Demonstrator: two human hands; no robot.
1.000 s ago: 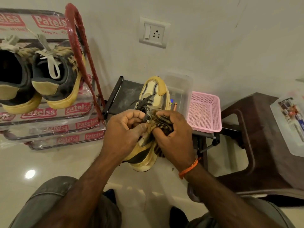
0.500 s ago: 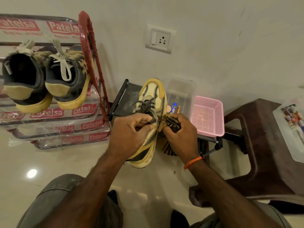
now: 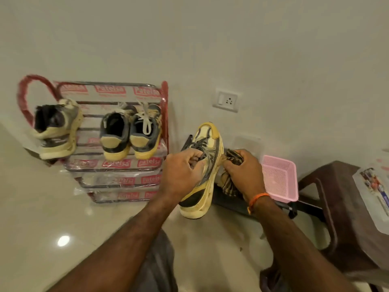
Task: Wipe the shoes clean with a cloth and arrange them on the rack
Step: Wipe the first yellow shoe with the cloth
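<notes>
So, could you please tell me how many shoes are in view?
4: one at the rack's left end, a pair at its right, one gripped by the left hand.

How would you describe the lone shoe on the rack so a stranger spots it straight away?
Find the red-framed shoe rack against the wall. On its top shelf, a pair of sneakers sits at the right; the lone sneaker sits apart at the left end, paler, chunkier-soled, and angled sideways.

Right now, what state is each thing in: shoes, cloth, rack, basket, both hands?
Yellow shoe: held up, off the rack.
Cloth: bunched against the shoe's side.
Left hand: grips the shoe.
Right hand: grips the cloth.
Rack: three shoes on it.
Pink basket: looks empty.
</notes>
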